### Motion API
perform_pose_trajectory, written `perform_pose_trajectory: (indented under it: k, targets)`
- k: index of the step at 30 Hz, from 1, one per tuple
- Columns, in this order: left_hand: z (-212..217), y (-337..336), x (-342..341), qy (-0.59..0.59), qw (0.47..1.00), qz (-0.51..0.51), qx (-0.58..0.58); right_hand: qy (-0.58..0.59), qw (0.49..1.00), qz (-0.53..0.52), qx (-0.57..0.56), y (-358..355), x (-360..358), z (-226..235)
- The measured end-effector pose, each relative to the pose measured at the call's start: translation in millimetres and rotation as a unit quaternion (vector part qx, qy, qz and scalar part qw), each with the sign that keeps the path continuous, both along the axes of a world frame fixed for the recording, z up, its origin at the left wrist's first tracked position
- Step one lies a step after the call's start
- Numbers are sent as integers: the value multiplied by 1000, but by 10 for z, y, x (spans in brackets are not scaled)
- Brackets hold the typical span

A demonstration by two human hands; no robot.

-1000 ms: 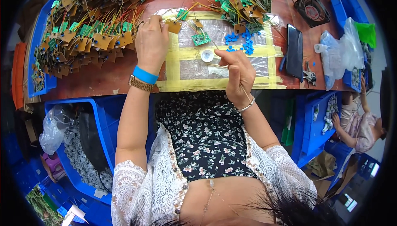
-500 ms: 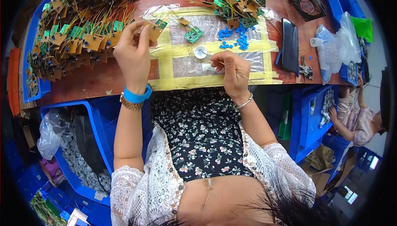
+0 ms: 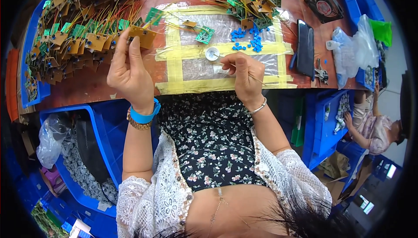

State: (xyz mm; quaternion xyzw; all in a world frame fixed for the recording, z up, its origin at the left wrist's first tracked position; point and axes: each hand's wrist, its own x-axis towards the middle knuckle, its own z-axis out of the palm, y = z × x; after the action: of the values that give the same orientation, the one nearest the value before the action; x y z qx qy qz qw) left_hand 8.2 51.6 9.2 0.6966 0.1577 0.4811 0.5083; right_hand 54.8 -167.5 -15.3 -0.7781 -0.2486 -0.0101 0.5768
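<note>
My left hand (image 3: pixel 130 72) pinches a brown circuit board (image 3: pixel 145 37) by its edge, raised over the left part of the table. A green circuit board (image 3: pixel 154 16) shows just beyond it; wires seem to link the two. My right hand (image 3: pixel 249 79) is closed around a thin stick (image 3: pixel 258 80), whose far end reaches a small white cup (image 3: pixel 212 54). The cup stands on the yellow-taped plastic sheet (image 3: pixel 198 72). Beyond the cup lie a loose green board (image 3: pixel 204 34), a small brown board (image 3: pixel 189 23) and several small blue pieces (image 3: pixel 256 42).
Wired boards are heaped at the left (image 3: pixel 82 42) and at the far middle (image 3: pixel 250 1). On the right lie a phone (image 3: pixel 305 48), a fan (image 3: pixel 323 4) and plastic bags (image 3: pixel 348 51). A blue bin (image 3: pixel 96 140) stands below left. Another person (image 3: pixel 376 129) sits at right.
My left hand has drawn back to the left and toward me, bringing the brown board along and turning it into fuller view. My right hand and the stick have hardly moved.
</note>
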Motion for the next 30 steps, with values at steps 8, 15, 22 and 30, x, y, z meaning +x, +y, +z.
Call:
perform_pose_trajectory:
  k: [8,15,22,30]
  targets:
    - [-61,-300,-50,102,972,-164,-131,-67,989,43,123,41,-89,217]
    - [-15,-430,-105,146,844,-351,-378,-60,990,70,106,237,-77,290]
    - [19,-444,-112,138,841,-359,-381,-41,988,68,129,235,-49,220]
    - [1,-439,-95,138,841,-360,-379,-118,991,64,18,208,-24,298]
